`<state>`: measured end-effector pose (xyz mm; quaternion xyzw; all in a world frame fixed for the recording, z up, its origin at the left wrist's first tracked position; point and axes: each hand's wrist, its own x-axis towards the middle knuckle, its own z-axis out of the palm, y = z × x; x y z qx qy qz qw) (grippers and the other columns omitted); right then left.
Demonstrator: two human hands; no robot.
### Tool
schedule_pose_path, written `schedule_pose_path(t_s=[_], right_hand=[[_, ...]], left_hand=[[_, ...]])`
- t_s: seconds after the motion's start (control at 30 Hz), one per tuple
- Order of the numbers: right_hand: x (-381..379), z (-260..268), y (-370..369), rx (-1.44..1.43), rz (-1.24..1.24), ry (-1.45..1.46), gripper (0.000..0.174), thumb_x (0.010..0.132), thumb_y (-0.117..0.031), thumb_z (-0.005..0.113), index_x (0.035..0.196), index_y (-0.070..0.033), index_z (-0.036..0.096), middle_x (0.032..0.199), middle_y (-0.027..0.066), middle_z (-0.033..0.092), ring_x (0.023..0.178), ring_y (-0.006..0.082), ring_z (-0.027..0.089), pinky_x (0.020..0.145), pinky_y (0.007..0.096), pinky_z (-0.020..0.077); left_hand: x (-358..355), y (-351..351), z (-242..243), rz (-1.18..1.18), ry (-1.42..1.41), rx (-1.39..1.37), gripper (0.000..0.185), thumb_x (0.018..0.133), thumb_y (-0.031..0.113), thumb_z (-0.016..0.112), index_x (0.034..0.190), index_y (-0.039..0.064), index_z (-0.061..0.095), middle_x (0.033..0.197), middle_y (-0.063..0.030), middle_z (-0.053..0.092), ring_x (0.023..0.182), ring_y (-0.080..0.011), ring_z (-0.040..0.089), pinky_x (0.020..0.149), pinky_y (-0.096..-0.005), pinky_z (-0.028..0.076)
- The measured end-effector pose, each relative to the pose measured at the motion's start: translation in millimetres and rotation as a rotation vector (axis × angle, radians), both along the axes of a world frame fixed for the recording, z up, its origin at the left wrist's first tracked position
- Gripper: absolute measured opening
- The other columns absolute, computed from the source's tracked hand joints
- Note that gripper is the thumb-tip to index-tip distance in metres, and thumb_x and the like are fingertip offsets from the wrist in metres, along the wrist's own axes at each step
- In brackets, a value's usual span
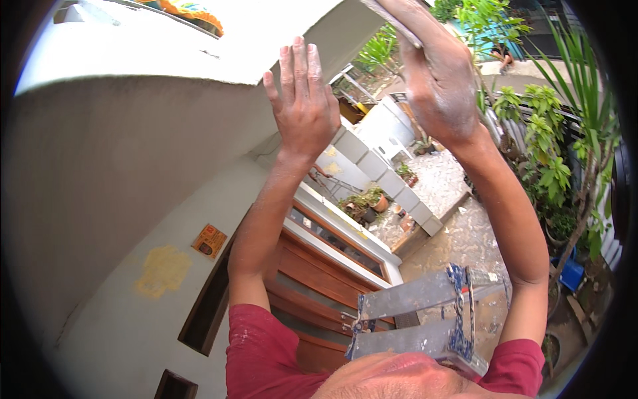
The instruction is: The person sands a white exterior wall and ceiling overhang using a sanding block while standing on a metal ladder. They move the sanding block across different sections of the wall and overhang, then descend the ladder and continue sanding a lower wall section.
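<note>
My left hand (305, 102) is raised with its back toward me, fingers extended and slightly apart, holding nothing. Pale dust coats its fingertips. It appears against the corner of a pale concrete overhang (209, 62); whether it touches the surface cannot be told. To the right, my right hand (441, 95), also dusty, grips a thin, flat, pale object (391, 21) seen nearly edge-on. That object runs out of the top of the view, so its far end is hidden and its exact kind is unclear.
A paint-spattered metal stepladder (403, 301) stands below me, beside a wooden door (309, 264). The plastered wall (109, 319) bears a yellowish patch (163, 272). Plants (543, 144) line the right side. Beyond are a block wall (381, 174), a white plastic chair (391, 149) and a seated person (504, 57).
</note>
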<state>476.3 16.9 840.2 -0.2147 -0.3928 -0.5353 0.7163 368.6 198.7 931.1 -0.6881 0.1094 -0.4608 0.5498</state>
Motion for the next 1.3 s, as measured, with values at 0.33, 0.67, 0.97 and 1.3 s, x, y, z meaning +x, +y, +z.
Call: schedule_pose_path(t_s=[0.33,0.67,0.97,1.3], right_hand=[[28.9,4.3,20.9,-0.051,-0.225,-0.019,0.048,0.090,0.003,0.054,0.138,0.008,0.059,0.136,0.0256,0.064,0.135,0.0436,0.056,0.117,0.0506,0.0390],[61.6,43.1,67.6,-0.348,-0.514,-0.159,0.062,0.094,-0.013,0.056,0.155,-0.019,0.048,0.160,0.0136,0.044,0.149,0.0305,0.041,0.123,0.0476,0.0315],[167.8,91.9,3.1,-0.353,-0.350,0.102,0.044,0.106,-0.022,0.043,0.141,-0.001,0.060,0.150,0.0233,0.053,0.148,0.0385,0.039,0.125,0.0509,0.0243],[139.0,70.4,40.0,-0.373,-0.520,-0.125,0.047,0.107,-0.043,0.045,0.144,-0.018,0.061,0.157,0.0070,0.051,0.148,0.0290,0.042,0.125,0.0444,0.0269]], left_hand=[[16.3,12.2,5.3,-0.040,-0.130,0.142,0.073,0.081,0.013,0.064,0.151,0.001,0.045,0.156,-0.0165,0.043,0.148,-0.0347,0.033,0.124,-0.0563,-0.005],[7.7,-54.7,38.4,-0.367,-0.056,0.086,0.045,0.076,-0.002,0.055,0.120,-0.011,0.056,0.132,-0.0306,0.056,0.115,-0.0448,0.058,0.093,-0.0474,0.050],[37.1,-72.8,79.7,0.059,-0.419,0.051,0.045,0.100,0.031,0.054,0.125,-0.005,0.066,0.113,-0.0224,0.069,0.104,-0.0375,0.067,0.098,-0.0482,0.048],[49.1,-64.8,76.1,0.065,-0.482,0.043,0.044,0.094,0.026,0.055,0.121,-0.006,0.069,0.102,-0.0185,0.069,0.095,-0.0334,0.067,0.095,-0.0471,0.049]])
